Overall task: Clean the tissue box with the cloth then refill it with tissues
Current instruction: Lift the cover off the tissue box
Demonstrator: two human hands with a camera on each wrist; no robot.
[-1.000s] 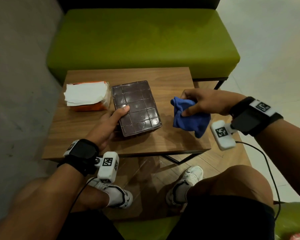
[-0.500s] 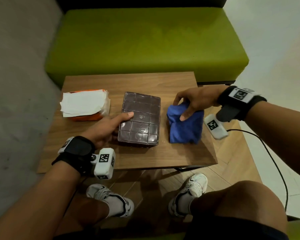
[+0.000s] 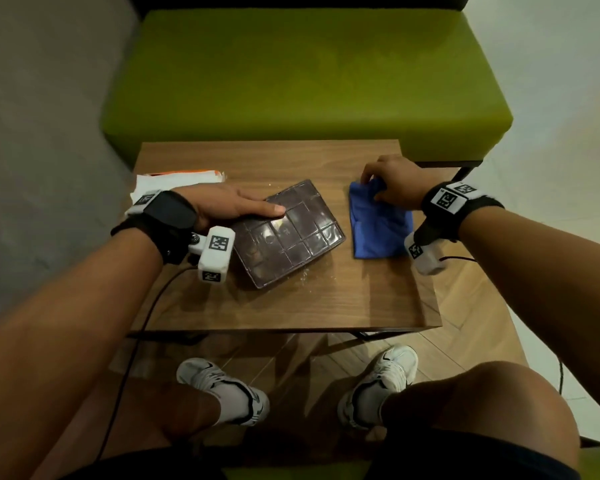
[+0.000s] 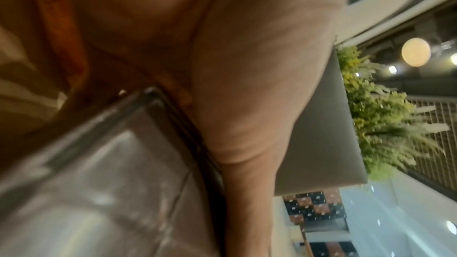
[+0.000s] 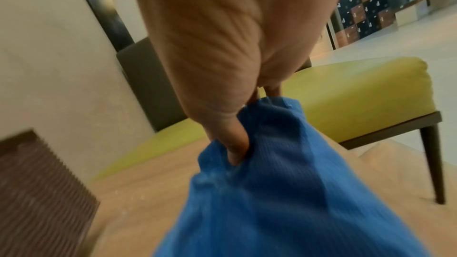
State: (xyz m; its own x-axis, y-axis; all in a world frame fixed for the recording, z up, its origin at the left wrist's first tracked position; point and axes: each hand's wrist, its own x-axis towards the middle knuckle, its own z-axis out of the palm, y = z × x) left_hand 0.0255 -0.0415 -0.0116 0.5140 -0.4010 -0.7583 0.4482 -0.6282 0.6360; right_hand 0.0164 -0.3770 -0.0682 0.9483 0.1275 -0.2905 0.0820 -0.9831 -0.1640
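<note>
Near the table's right edge, right hand pinches cloth; left hand lies flat, steadying tissue box. Bunch cloth, wipe firmly.

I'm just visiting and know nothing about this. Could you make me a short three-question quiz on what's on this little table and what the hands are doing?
1. True or false: the right hand pinches the blue cloth.
2. Which lies nearest the left hand? A) the cloth B) the brown tissue box C) a shoe
3. Fill in: the stack of white tissues sits at the table's far ____ corner.

Key
1. True; the fingers gather its far edge.
2. B; straight fingers rest on its top.
3. Left, partly hidden behind the left wrist.
</note>
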